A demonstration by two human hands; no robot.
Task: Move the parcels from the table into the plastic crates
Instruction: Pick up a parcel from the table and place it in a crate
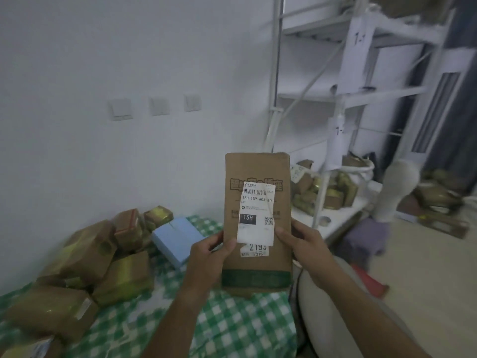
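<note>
- Holding the brown cardboard parcel [258,218] upright, left hand [206,257] and right hand [307,244] pinched its lower edges.
- Top-heavy above that grip, it risked tipping.
- No crate was visible; a misdrop seemed possible.

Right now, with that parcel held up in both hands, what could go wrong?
The white shipping label looks partly peeled along its right edge, so it might tear off. Both hands, left hand and right hand, hold only the brown parcel by its edges; that grip could slip. No crate is visible.

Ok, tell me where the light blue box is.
Head view, left of centre: the light blue box lies on the green checked tablecloth, between taped brown parcels and the left hand.
</note>
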